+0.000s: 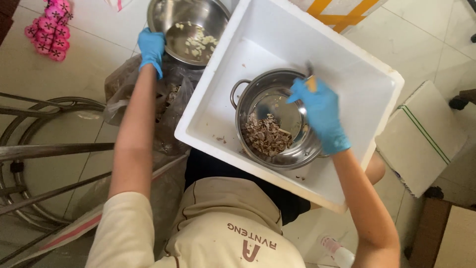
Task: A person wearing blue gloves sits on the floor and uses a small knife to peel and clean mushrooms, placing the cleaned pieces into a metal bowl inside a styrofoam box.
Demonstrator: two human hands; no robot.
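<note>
1. Bright, even daylight fills the frame; the white foam box (277, 44) at centre nearly washes out.
2. Soft glare shines off the steel pot (277, 121) and the bowl (191, 27) at upper centre.
3. The right hand (320, 111) is smeared with motion blur.
4. Shadows are faint and short.
5. Lines bow slightly at the edges.

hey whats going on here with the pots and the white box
A person in blue gloves sits over a white foam box. The right hand holds a small tool, blurred, above a steel pot inside the box, which holds brownish scraps. The left hand grips the rim of a steel bowl on the floor that holds pale pieces.
</note>
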